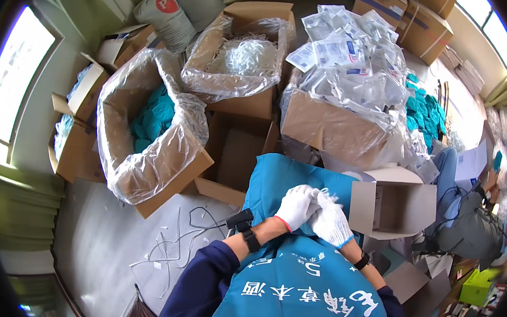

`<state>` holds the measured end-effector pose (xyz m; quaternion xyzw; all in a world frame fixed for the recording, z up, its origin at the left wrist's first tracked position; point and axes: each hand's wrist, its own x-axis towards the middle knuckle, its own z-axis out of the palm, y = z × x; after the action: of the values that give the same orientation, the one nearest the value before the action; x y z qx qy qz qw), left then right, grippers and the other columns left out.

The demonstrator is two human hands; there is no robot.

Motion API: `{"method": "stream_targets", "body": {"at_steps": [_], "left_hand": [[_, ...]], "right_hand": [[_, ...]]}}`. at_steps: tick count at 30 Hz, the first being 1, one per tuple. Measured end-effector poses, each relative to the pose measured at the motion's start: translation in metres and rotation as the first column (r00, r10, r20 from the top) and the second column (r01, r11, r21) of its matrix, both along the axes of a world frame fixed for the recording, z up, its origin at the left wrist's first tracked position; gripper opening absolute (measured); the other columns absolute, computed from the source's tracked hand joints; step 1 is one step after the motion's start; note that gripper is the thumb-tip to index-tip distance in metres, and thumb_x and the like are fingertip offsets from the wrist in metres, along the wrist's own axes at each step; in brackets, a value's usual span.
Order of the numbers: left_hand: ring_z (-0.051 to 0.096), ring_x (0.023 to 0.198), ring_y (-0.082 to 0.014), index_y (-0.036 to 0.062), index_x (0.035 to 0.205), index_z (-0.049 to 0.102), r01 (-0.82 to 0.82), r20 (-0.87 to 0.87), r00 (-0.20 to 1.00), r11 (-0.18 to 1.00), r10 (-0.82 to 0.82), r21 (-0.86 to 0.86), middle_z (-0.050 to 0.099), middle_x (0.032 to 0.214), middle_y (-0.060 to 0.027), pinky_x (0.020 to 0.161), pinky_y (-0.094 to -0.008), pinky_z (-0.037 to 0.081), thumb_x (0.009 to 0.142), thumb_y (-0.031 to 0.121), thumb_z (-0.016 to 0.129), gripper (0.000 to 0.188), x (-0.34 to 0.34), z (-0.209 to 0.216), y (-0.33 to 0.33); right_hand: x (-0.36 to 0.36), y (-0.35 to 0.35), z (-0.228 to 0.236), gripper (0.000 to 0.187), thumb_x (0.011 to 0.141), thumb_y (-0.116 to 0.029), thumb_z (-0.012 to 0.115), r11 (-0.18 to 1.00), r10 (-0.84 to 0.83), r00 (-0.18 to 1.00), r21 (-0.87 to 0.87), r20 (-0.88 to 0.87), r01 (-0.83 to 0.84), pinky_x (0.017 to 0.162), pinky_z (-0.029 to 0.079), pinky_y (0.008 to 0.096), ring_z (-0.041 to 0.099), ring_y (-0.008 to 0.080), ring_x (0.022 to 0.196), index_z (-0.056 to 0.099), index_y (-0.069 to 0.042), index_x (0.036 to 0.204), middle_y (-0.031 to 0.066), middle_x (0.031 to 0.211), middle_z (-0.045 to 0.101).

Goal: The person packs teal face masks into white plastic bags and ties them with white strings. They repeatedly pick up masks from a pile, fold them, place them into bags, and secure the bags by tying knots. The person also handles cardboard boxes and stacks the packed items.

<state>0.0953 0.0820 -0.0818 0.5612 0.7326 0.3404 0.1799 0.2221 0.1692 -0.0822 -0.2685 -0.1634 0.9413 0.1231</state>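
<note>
My left hand (296,209), in a white knit glove with a red cuff edge, meets my right hand (331,222) over my lap. The right one wears a similar white glove with a blue-edged cuff. Their fingers are bent and pressed together at the tips; anything between them is too small or hidden to make out. Beneath both hands spreads a teal apron (275,282) with white printing. Just right of my right hand stands an open cardboard box (396,210) with its flaps out.
Ahead are a plastic-lined carton (153,172) of teal items, a carton (240,100) of pale strands, and a carton (327,117) heaped with clear packets. An open box (232,151) sits between them. White cords (177,242) lie on the floor; stacked cartons (425,29) stand far right.
</note>
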Motion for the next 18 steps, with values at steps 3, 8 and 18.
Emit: {"method": "stream_targets", "body": {"at_steps": [3, 8, 18], "left_hand": [[0.063, 0.103, -0.0387, 0.0046, 0.104, 0.065, -0.049, 0.015, 0.999, 0.986, 0.052, -0.161, 0.067, 0.104, -0.0196, 0.084, -0.0447, 0.051, 0.094, 0.019, 0.055, 0.02, 0.009, -0.02, -0.011], [0.068, 0.088, -0.0258, 0.0006, 0.107, 0.061, -0.181, 0.543, 0.811, 0.976, 0.218, -0.122, 0.071, 0.095, -0.015, 0.079, -0.0362, 0.053, 0.096, 0.006, 0.049, 0.016, -0.017, -0.032, 0.002], [0.066, 0.087, -0.0261, 0.0082, 0.117, 0.061, -0.296, -0.377, 0.903, 0.933, 0.204, -0.204, 0.069, 0.093, -0.0125, 0.077, -0.035, 0.053, 0.093, 0.013, 0.048, 0.029, -0.293, 0.133, 0.131]], "right_hand": [[0.0, -0.015, 0.029, 0.026, 0.105, -0.015, 0.049, 0.989, -0.016, 0.999, -0.149, -0.046, 0.009, 0.107, 0.045, 0.0343, 0.058, 0.0199, 0.119, 0.057, -0.006, 0.129, 0.0073, 0.125, 0.063], [0.008, -0.021, 0.059, 0.035, 0.106, -0.018, 0.048, 1.0, 0.004, 1.0, -0.012, -0.007, -0.004, 0.108, 0.044, 0.0389, 0.054, 0.0256, 0.128, 0.051, -0.005, 0.138, 0.0108, 0.139, 0.054], [0.096, -0.006, 0.07, 0.025, 0.104, -0.018, 0.052, 0.994, -0.113, 0.971, 0.024, 0.208, 0.111, 0.075, 0.057, 0.0327, 0.065, 0.0221, 0.081, 0.058, 0.003, 0.114, 0.0181, 0.102, 0.066]]}}
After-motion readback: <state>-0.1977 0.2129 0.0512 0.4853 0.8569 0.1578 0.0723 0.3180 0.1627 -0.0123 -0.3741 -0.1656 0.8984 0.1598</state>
